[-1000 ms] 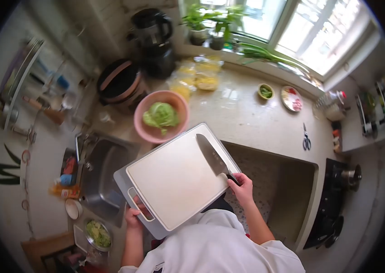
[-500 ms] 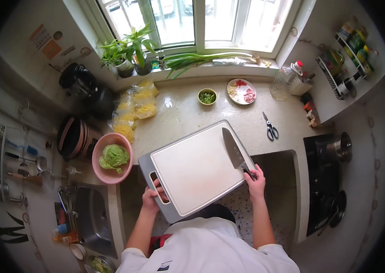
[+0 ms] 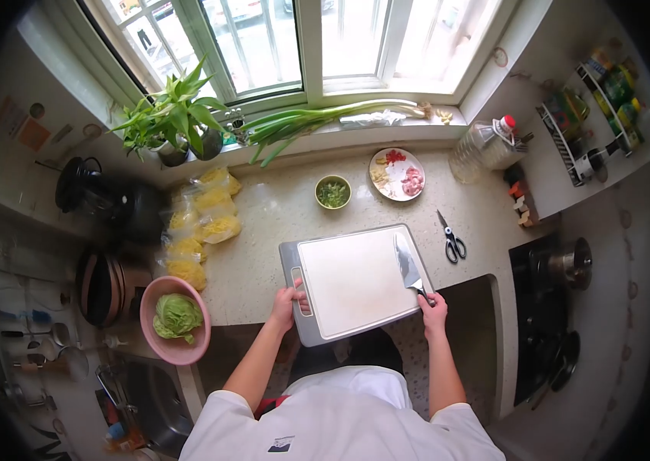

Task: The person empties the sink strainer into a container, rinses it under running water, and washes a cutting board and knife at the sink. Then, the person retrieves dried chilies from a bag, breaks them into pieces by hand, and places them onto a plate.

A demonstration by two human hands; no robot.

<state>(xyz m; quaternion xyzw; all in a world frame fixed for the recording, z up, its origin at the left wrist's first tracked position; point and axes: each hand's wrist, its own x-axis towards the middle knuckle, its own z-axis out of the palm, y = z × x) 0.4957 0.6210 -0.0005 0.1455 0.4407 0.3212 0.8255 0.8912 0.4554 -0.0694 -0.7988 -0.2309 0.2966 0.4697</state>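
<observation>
A white cutting board (image 3: pixel 352 284) with a grey rim is held over the counter's front edge. My left hand (image 3: pixel 285 302) is closed on its grey left side, fingers curled through the handle slot. At the opposite side, my right hand (image 3: pixel 433 310) is closed around the black handle of a broad kitchen knife (image 3: pixel 406 265) and grips the board's edge with it. The blade lies flat on the board, pointing away from me. Part of the right hand's fingers is hidden below the board.
On the counter (image 3: pixel 263 253) are a small bowl of chopped greens (image 3: pixel 333 192), a plate of cut ingredients (image 3: pixel 397 175), scissors (image 3: pixel 451 238) and bagged yellow noodles (image 3: pixel 206 219). A pink basin (image 3: pixel 203 338) with lettuce stands left, an oil bottle (image 3: pixel 472 154) back right, the stove (image 3: pixel 532 307) right.
The board has turned to lie straighter and looks smaller, lower toward the counter edge. Both hands moved with it, keeping their holds. The knife stays on the board, and the camera view has shifted.
</observation>
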